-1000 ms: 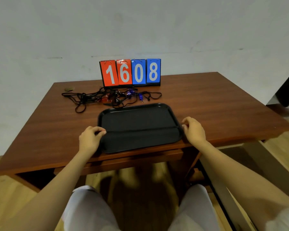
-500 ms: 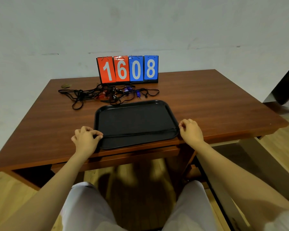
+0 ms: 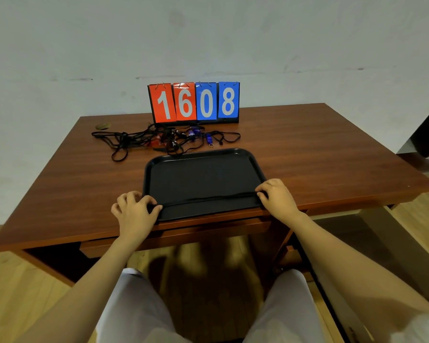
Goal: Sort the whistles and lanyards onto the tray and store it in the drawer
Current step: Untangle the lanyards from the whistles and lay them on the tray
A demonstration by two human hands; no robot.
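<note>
The left hand (image 3: 134,211) and right hand (image 3: 279,196) pinch one lanyard (image 3: 208,198) in their fingers across the tray (image 3: 201,152), while the tangled pile (image 3: 159,141) awaits sorting and storing.

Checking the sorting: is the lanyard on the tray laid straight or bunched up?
Straight. The black lanyard runs in one line across the tray, its ends held by the left hand and the right hand.

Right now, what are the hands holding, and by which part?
One black lanyard, stretched across the near part of the tray. The left hand pinches its left end and the right hand its right end.
</note>
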